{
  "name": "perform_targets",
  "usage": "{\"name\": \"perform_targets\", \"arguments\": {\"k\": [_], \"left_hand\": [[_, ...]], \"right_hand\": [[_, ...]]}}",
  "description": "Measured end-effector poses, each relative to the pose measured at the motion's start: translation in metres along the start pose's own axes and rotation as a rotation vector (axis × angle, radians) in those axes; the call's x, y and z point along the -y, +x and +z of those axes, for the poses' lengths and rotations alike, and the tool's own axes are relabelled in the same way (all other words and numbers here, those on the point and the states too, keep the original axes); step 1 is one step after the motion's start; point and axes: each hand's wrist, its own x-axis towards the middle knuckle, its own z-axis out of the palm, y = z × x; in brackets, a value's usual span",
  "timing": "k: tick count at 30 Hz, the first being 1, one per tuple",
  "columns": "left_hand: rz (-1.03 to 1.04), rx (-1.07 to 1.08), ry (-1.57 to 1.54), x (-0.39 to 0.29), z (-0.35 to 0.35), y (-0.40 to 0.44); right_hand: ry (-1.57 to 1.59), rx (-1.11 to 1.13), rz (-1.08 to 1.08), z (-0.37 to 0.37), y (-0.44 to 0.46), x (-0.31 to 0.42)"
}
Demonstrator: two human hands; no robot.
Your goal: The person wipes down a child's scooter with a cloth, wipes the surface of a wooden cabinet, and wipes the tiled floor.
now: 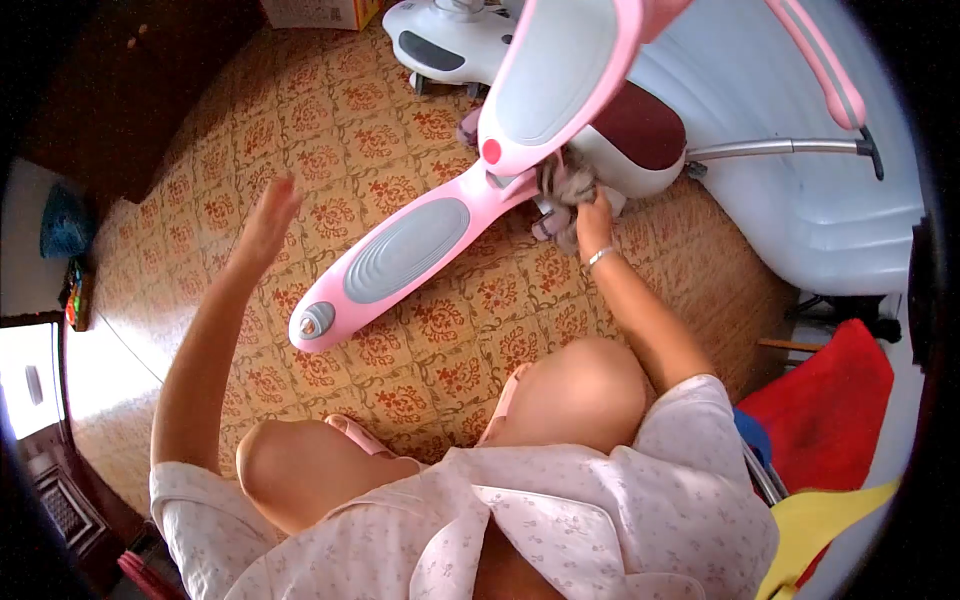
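My right hand (594, 222) is closed on a crumpled grey cloth (572, 187). It presses the cloth close to the joint under a pink-and-grey machine (405, 250), whose long padded arms meet there at an angle. Some of my right fingers are hidden behind the cloth. To the left of the machine, my left hand (268, 222) is raised above the floor with its fingers stretched out, slightly blurred and holding nothing. A white base part with a dark red top (640, 125) sits just beyond the cloth.
A white wheeled base (440, 45) stands at the back, near a cardboard box (315, 12). A metal bar (780, 148) juts out at the right beside a pale blue-white plastic surface (810, 230). Red fabric (825, 405) lies at the right. Patterned flooring (400, 350) spreads below.
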Motion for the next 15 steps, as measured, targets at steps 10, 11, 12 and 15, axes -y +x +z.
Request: {"name": "perform_targets", "arguments": {"k": [10,11,12,15], "left_hand": [[-0.211,0.128,-0.079,0.166,0.056,-0.146],[-0.163,0.061,0.005,0.165,0.06,-0.147],[-0.115,-0.004,0.093,0.162,0.062,-0.149],[-0.069,-0.056,0.113,0.163,0.066,-0.149]], "right_hand": [[-0.805,0.849,-0.813,0.077,-0.035,0.015],[-0.928,0.872,-0.907,0.088,-0.035,0.002],[-0.999,0.833,-0.888,0.096,-0.042,-0.01],[-0.87,0.656,-0.589,0.129,-0.094,-0.037]]}}
